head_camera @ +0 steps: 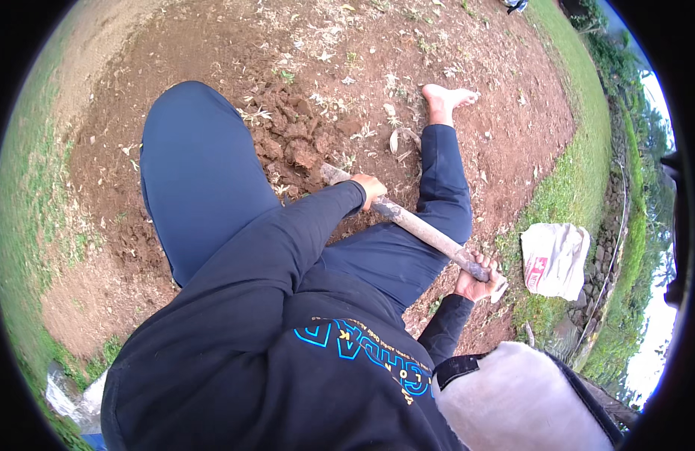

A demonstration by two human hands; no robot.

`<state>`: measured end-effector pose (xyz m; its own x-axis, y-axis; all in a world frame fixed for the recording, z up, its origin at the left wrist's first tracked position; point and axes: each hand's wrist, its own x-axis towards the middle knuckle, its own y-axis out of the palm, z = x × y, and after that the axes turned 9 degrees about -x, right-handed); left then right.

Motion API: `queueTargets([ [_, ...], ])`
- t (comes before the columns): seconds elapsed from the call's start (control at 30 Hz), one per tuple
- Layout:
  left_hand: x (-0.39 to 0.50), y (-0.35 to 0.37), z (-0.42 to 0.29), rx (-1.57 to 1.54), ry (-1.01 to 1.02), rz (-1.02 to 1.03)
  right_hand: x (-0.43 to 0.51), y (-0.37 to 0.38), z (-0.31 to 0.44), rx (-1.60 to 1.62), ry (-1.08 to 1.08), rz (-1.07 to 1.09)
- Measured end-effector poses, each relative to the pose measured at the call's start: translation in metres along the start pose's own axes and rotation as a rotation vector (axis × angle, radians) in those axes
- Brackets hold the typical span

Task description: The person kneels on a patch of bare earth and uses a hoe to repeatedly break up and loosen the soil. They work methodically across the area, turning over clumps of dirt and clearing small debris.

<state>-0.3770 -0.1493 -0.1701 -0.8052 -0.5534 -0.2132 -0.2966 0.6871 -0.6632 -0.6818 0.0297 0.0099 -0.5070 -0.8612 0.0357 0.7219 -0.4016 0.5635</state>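
A thick, soil-stained wooden tool handle slants across in front of me, over my right thigh. My left hand is wrapped around its upper part, close to a heap of broken brown soil clods. Lower down, near its other end, my right hand grips it from the right side. The handle's far end touches or lies just short of the clods; no tool head shows there. A small pale piece sticks out beside the right hand, and I cannot tell what it is.
My left knee is bent beside the clods; my bare right foot rests on leaf-strewn dirt. A white printed sack lies on grass at right, before a stone bank. Clear plastic sits lower left. White padding blocks the lower right.
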Motion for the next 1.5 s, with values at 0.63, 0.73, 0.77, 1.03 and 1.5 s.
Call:
queueTargets([
  [0.63, -0.006, -0.059, 0.002, -0.186, 0.044, -0.58, 0.074, 0.128, -0.014, 0.041, -0.396, 0.277],
  [0.73, 0.029, -0.029, 0.017, -0.094, -0.005, -0.493, 0.087, 0.044, -0.016, -0.115, -0.249, -0.401],
  [0.77, 0.038, -0.022, 0.015, -0.039, -0.052, -0.396, 0.085, 0.029, -0.01, -0.128, -0.156, -0.472],
  [1.03, -0.003, -0.036, -0.041, -0.006, 0.058, -0.489, -0.013, 0.05, 0.032, -0.162, -0.26, -0.332],
  [1.5, -0.017, -0.101, -0.063, -0.23, 0.087, -0.757, 0.051, 0.266, 0.08, -0.158, -0.588, 0.452],
])
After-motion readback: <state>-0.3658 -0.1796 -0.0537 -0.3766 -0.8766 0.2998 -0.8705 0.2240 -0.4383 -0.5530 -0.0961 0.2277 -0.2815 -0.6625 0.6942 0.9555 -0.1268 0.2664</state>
